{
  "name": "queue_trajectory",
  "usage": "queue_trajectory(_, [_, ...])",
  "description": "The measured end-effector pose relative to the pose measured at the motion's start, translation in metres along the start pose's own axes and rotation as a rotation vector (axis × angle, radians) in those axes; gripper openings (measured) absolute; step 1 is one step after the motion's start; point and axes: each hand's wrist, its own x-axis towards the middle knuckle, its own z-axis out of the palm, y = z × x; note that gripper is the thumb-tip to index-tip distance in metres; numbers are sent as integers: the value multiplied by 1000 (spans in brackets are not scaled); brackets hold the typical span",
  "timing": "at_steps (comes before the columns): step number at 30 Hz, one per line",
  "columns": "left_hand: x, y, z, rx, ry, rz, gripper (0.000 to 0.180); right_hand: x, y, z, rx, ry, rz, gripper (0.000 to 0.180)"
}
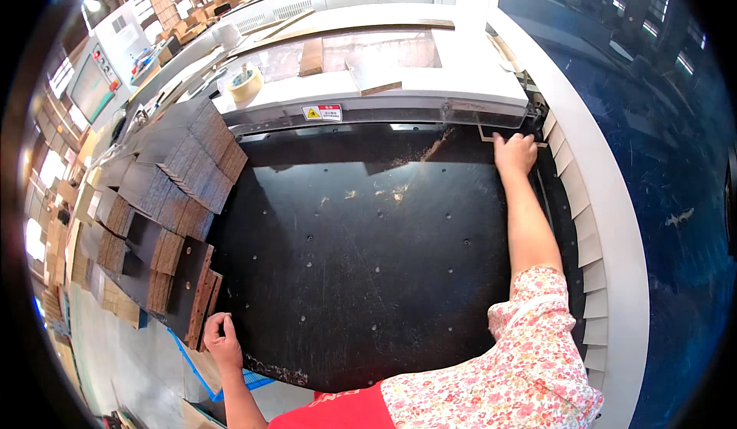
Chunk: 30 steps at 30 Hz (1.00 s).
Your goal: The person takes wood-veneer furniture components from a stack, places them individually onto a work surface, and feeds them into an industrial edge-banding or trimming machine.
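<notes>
Brown-edged boards (170,198) are standing just beyond the left grip (221,341), narrowly curled; a black counter (345,260) is stretching to the right grip (515,153), whose hold I cannot tell. Uneven stacking is perhaps inviting a topple if bumped.

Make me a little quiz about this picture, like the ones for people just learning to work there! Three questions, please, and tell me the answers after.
1. True or false: the right hand is reaching farther forward than the left hand.

2. Which things are piled up along the left side of the black table?
A) glass bottles
B) stacked boards
C) rubber tyres

3. Fill in the missing colour: on the warning label beyond the table, the triangle is ____.

Key: 1. True. 2. B. 3. Yellow.
</notes>
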Motion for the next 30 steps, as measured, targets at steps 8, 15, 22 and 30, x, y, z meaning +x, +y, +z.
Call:
queue_trajectory(8, [-2, -9, -2, -23, 58, -7, 5, -24, -50, -5, -151, -131, 142, 88])
queue_trajectory(15, [-4, 10, -4, 39, 75, 29, 4, -26, -44, -16, -159, -172, 65, 70])
queue_trajectory(22, [-5, 16, -2, 35, 105, -3, 5, -13, -31, 24, -207, -95, 135, 77])
queue_trajectory(30, [-8, 8, -3, 32, 106, 14, 6, -9, -35, 14, -105, -218, 134, 75])
